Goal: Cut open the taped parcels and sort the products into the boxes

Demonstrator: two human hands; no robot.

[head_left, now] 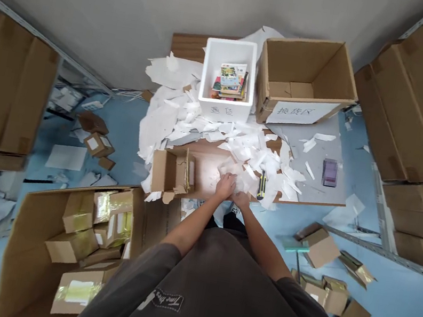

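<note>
Boxes (70,251) with yellowish tape lie in a large carton (15,234) at our far left, and a small open carton (158,171) stands near the close edge of the table (209,154). Farther back, a white box (205,104) holds stacked books (229,79). Our left hand (225,186) is curled, apparently gripping crumpled translucent plastic (230,167) at the table's near edge; our right hand (240,200) sits just beside it, and we cannot tell whether its fingers are closed. To handle the plastic well, we should steady it with one hand and tease its folds with the other, slowly. Just right lies a cutter (262,186) among white scraps (260,158); we do best keeping clear of it. A big open carton (301,60) stands behind.
</note>
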